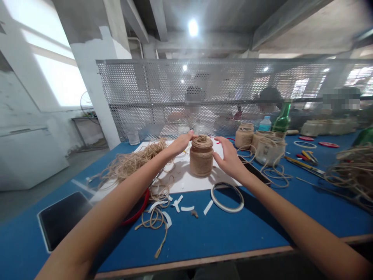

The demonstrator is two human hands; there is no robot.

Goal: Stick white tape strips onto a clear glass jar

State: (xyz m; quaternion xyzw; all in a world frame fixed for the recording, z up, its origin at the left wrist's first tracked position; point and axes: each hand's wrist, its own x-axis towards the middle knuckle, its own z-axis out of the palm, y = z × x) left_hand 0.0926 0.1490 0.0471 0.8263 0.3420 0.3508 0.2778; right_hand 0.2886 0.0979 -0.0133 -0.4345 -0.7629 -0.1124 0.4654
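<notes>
The twine-wrapped jar [201, 165] is standing upright on a white sheet [186, 186], right b/w the fingers of the L hand [181, 144] and those of the R hand [229, 158]. What looks like a lid [202, 142], also covered w/ twine, is sitting on top. The R fingers are spreading wide, w/ the thumb pointing at the jar's side; I cannot tell if it is touching or only just beside. The L fingers are reaching, approx. straight, to the far-left edge of the lid; whether they are gripping, I cannot tell. Prob. the hands are standing on two sides so the jar is having support, and the sheet is prob. protecting the surface [210, 241].

Left of the L fingers, a twine heap [125, 167] is lying tangled; its loose strands could be catching on the L forearm [125, 194]. A red ring [143, 209] is partly hiding under this forearm. Nearer to the body than the fingers, white strips [187, 209] and a white ring [231, 210] are lying. Right of the R fingers, a dark flat thing [256, 173], other wrapped jars [244, 138] and a green bottle [282, 118] are crowding that side. Beyond the fingers, a mesh panel [171, 83] is standing across, prob. limiting reach; people [201, 114] are sitting behind it.
</notes>
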